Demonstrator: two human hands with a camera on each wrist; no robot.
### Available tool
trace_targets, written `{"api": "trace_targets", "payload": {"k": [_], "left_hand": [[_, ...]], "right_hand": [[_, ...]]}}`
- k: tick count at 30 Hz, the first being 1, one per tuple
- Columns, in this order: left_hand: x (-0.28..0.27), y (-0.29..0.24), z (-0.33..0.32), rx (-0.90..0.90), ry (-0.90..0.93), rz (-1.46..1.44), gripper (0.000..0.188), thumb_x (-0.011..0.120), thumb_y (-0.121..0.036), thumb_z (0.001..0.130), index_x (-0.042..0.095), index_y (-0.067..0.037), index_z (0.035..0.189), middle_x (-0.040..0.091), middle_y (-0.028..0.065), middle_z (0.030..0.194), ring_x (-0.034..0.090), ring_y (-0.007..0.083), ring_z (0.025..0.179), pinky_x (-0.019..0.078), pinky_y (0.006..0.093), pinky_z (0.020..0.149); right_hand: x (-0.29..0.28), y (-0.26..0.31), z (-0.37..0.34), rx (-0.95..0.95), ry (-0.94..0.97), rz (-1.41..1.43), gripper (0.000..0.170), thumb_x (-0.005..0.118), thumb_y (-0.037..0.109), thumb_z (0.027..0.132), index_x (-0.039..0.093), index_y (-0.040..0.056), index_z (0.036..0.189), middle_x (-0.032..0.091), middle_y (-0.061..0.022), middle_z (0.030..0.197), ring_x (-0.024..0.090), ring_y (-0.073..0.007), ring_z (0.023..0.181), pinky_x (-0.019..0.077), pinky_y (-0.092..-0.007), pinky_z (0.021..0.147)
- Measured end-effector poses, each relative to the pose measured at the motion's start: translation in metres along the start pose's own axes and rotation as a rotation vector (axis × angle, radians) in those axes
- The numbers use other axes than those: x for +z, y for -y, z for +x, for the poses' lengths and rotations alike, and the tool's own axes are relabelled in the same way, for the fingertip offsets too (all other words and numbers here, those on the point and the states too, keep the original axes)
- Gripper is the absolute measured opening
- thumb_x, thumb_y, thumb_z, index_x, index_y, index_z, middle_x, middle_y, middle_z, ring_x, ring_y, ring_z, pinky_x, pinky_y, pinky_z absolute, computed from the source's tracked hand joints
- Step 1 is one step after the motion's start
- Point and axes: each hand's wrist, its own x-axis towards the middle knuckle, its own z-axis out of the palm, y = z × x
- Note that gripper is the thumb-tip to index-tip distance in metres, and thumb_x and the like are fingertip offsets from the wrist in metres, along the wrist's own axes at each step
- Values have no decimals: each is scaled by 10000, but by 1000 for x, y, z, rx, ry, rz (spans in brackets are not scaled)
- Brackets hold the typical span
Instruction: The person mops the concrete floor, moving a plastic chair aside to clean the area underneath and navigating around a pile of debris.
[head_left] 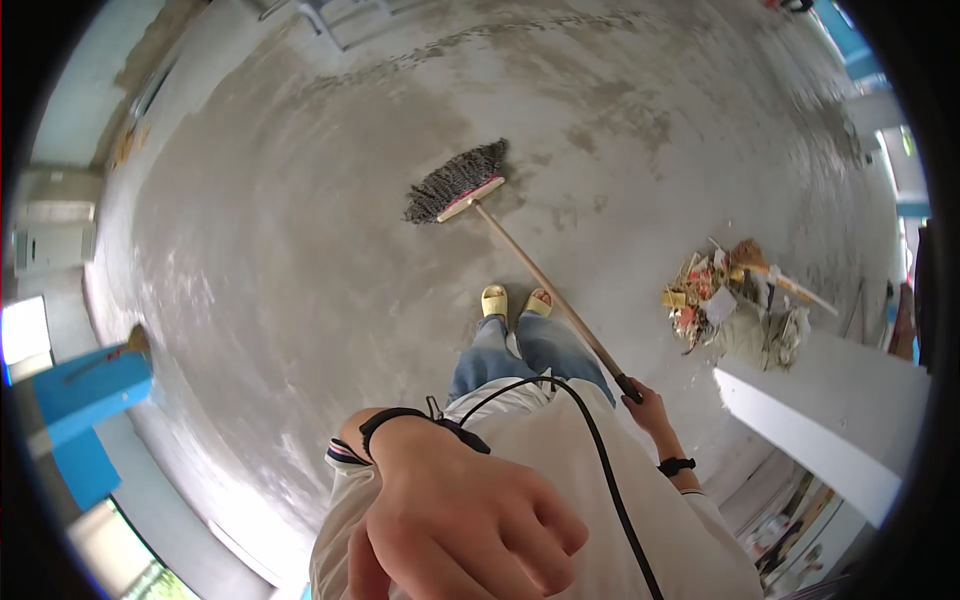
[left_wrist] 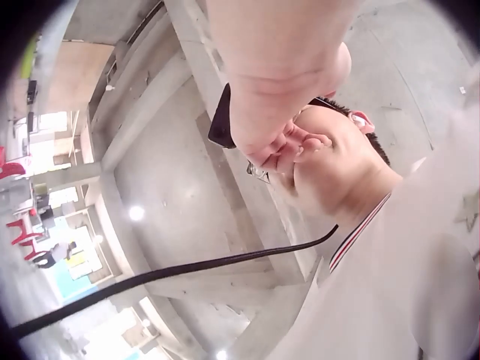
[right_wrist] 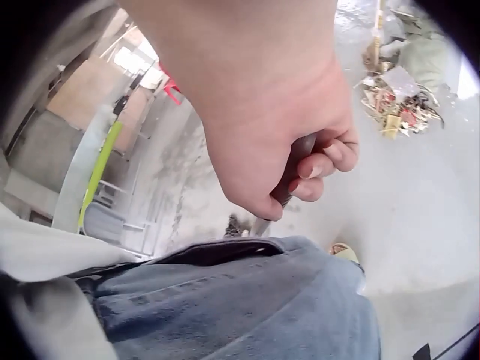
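Bare grey concrete floor (head_left: 300, 250) spreads round the person, smooth but mottled with darker patches and pale, shiny streaks; on it, ahead of the feet, rests the mop (head_left: 530, 269). Its head is a shaggy oblong of dark grey yarn (head_left: 455, 185), set along a straight, pale block (head_left: 470, 201) with a thin reddish edge; its slim tan handle runs back past the legs to a dark end. Right hand (head_left: 650, 408) is closed snugly round that dark end, fingers wrapped about it; left hand (head_left: 470, 510) is raised close to the head, its fingers bent, and whether it holds anything I cannot tell.

Yellow open-toed slippers (head_left: 494, 300) stand side by side between the mop head and the body; above them come faded blue jeans (head_left: 485, 358) and a loose white shirt (head_left: 680, 540), crossed by a smooth black cable (head_left: 605, 465). On the right, well apart from the mop, lies a loose heap of litter (head_left: 690, 310), papery, strawy and jagged, with yellow and orange scraps; a crumpled, pale bag-like bundle (head_left: 755, 340) slumps against it, its contents hidden. Farther off, in the right wrist view, are a table with a lime-green edge (right_wrist: 99, 174) and a grey seat (right_wrist: 105, 223) beside it.
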Motion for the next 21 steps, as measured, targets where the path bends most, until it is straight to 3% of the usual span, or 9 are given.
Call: {"api": "trace_targets", "payload": {"k": [6, 8, 10, 11, 13, 15, 17, 19, 21], "left_hand": [[-13, -60, -39, 214, 101, 147, 516, 409, -445, 975, 637, -2, 1109, 624, 25, 708, 469, 130, 472, 294, 265, 417], [-33, -70, -72, 281, 213, 299, 525, 483, -449, 924, 614, 33, 1084, 648, 50, 827, 550, 169, 598, 369, 317, 547], [-53, -73, -105, 194, 183, 424, 461, 505, -424, 925, 623, 13, 1014, 655, 63, 849, 548, 175, 609, 391, 328, 562], [-57, -72, -127, 43, -19, 519, 398, 556, -375, 907, 607, 12, 983, 663, 84, 922, 559, 191, 642, 413, 340, 580], [-81, -48, -162, -374, -476, 770, 329, 603, -329, 876, 603, -28, 1009, 642, 104, 924, 560, 220, 667, 434, 347, 615], [-126, -23, -163, -769, -434, 1329, 286, 578, -277, 896, 612, -100, 1118, 602, 115, 893, 575, 244, 731, 474, 353, 667], [-164, 48, -223, -890, -418, 1664, 268, 579, -356, 880, 617, -213, 1104, 608, 115, 932, 584, 289, 823, 459, 414, 769], [-201, 126, -269, -935, -592, 1347, 309, 552, -408, 893, 600, -282, 1171, 603, 131, 1089, 581, 316, 947, 447, 447, 847], [-237, 214, -324, -1176, -563, 1333, 622, 578, -475, 860, 391, -223, 1396, 585, 185, 1155, 563, 316, 1054, 435, 434, 902]], "right_hand": [[-45, 78, 20, -80, 8, -287, 369, 651, 171, 803, 612, 53, 1151, 661, -142, 807, 654, -247, 744, 491, -345, 669], [-51, 93, 26, -220, 34, -227, 260, 638, 171, 807, 624, 29, 1025, 561, -73, 659, 569, -173, 625, 442, -323, 583], [-55, 105, 26, -255, 45, -268, 285, 640, 206, 804, 623, 39, 1035, 583, -118, 678, 588, -242, 632, 455, -346, 600], [-57, 112, 25, -262, 54, -281, 311, 641, 241, 801, 622, 48, 1044, 605, -163, 697, 606, -310, 638, 468, -368, 616], [-61, 124, 25, -195, 91, -299, 299, 639, 240, 801, 618, 45, 1026, 603, -159, 697, 608, -299, 646, 466, -366, 617], [-66, 145, 37, -89, 166, -315, 258, 623, 241, 809, 605, 37, 967, 592, -141, 691, 601, -265, 644, 451, -352, 601], [-64, 133, 40, -145, 166, -303, 248, 614, 240, 816, 599, 38, 958, 588, -139, 689, 599, -261, 642, 450, -353, 598], [-59, 109, 42, -188, 167, -281, 238, 604, 240, 823, 593, 39, 950, 584, -137, 687, 597, -258, 641, 449, -355, 595], [-50, 75, 45, -182, 230, -255, 247, 590, 233, 836, 577, 42, 992, 587, -155, 709, 606, -288, 668, 458, -373, 618]]}}
